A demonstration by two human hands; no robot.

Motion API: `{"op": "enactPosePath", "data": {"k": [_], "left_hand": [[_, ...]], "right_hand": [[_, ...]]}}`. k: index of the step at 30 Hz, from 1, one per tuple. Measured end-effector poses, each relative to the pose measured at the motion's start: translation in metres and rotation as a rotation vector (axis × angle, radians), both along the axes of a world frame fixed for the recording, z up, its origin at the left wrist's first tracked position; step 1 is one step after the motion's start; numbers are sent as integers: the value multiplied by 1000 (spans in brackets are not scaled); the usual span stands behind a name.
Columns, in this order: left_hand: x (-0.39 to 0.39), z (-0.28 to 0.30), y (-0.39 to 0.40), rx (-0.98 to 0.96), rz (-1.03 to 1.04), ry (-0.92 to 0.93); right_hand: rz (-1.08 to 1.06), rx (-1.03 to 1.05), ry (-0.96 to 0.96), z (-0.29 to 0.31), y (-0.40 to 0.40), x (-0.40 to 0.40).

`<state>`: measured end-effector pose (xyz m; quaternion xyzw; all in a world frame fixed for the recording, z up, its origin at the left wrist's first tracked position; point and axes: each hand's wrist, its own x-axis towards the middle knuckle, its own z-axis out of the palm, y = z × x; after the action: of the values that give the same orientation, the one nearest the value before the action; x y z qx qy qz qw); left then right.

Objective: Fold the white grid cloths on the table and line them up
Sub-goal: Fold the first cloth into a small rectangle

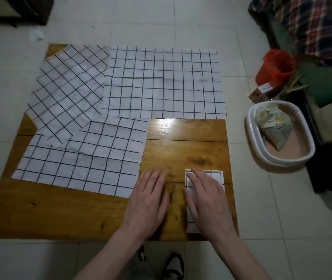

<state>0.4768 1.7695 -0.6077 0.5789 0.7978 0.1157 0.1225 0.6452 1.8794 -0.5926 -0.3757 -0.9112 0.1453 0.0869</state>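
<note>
- A low wooden table [187, 142] sits on a pale tiled floor [262, 209], with a white tub [251, 126] and a red bucket [276, 65] off to its right.
- Three grid cloths lie unfolded: the far cloth [165, 81], the tilted cloth [68, 87] at the left and the near cloth [84, 158], their edges overlapping.
- The folded cloth [217, 174] sits at the table's near right corner.
- The right hand [207, 201] presses flat on it, fingers straight.
- The left hand [149, 199] lies flat on bare wood just beside it, gripping nothing.
</note>
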Motion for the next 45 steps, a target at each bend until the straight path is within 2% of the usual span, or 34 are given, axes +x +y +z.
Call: {"op": "enactPosePath", "data": {"k": [8,14,24,31,38,40,45], "left_hand": [[-78,6,-42,5,147,63],[-154,6,-40,22,233,54],[-247,6,4,78,90,51],[-275,-8,60,138,10,22],[-276,-17,101,88,-66,87],[-274,-17,105,42,-101,116],[-271,-20,107,-83,-115,193]], "right_hand": [[148,-43,70,6,-10,-88],[178,-24,73,7,-18,-164],[17,-21,4,-1,3,-262],[-186,-52,-80,-17,58,-286],[-211,-143,-292,-37,102,-285],[-223,-177,-300,-38,102,-284],[-209,-116,-232,-32,90,-279]]}}
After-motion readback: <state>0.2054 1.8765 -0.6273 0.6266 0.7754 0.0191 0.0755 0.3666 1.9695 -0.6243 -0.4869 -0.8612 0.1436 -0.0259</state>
